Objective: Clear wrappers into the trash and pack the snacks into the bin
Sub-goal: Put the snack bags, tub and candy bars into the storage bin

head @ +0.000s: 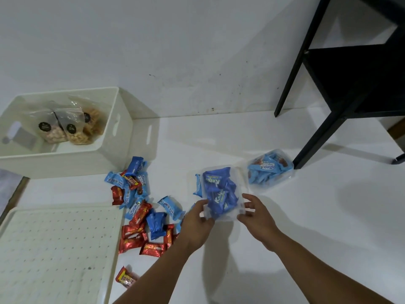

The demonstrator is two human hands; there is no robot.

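A clear plastic box [238, 172] filled with dark blue snack packs [220, 193] sits on the white floor. My left hand [198, 222] grips its near left corner and my right hand [257, 213] grips its near right corner. A second clear box [270, 170] of light blue packs stands behind it to the right. A loose pile of red, light blue and dark blue snack packs [142, 207] lies to the left. The white bin [122, 128] at the back left holds three clear bags of snacks [70, 126].
A white perforated lid or tray [54, 255] lies at the near left. One red wrapper [127, 278] lies apart beside it. A black shelf frame [341, 88] stands at the back right against the white wall.
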